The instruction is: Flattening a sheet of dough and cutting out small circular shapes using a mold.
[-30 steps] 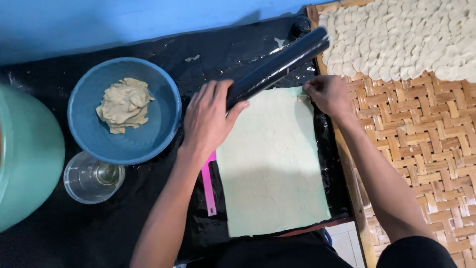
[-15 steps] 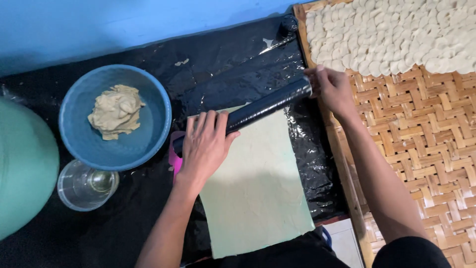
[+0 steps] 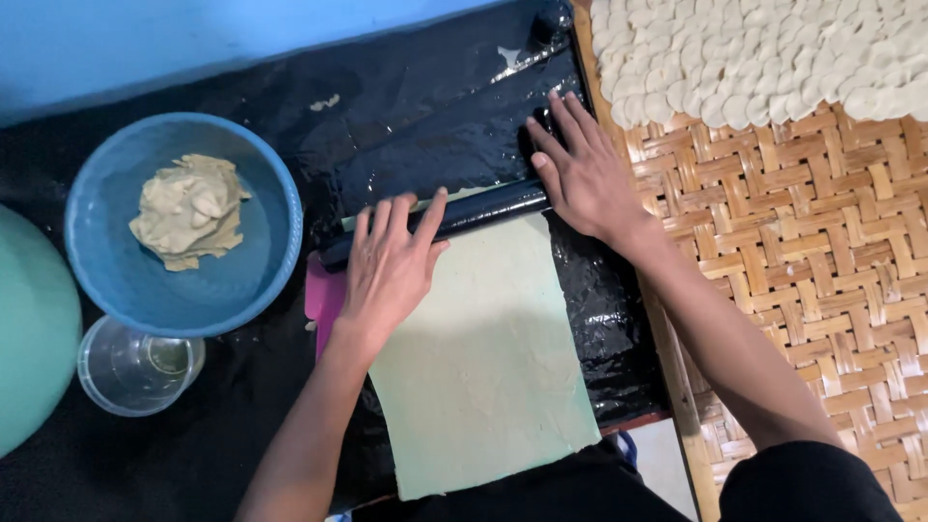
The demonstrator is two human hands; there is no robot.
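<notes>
Pale green dough sheet (image 3: 483, 358) lies flat on the black plastic sheet (image 3: 425, 116), nearest the person, running from about 6 o'clock up toward the middle of the view. Its far edge sits under the black rolling pin (image 3: 474, 215), which lies across it, tilted so that its right end is farther away, toward 1 o'clock.

The left hand (image 3: 387, 271) rests palm down on the left part of the pin, fingers spread and flat, pressing rather than gripping; its heel is over the dough's left edge. Just beside that wrist, at 9 o'clock from it, a pink strip (image 3: 324, 300) shows from under the dough.

The right hand (image 3: 580, 174) lies open at the pin's right end, thumb touching the pin, fingers stretched toward 11 o'clock on the glossy plastic. Neither hand closes around anything.

At 9 o'clock from the left hand a blue bowl (image 3: 261, 193) holds a beige lump of dough (image 3: 188, 208). Touching the bowl at its 7 o'clock is a clear glass (image 3: 140, 367), and a teal rounded container (image 3: 34, 329) sits at the left edge.

Right of the plastic spreads a woven bamboo mat (image 3: 802, 242), with rows of small white dough pieces (image 3: 754, 48) at its far end, at 1 o'clock.
</notes>
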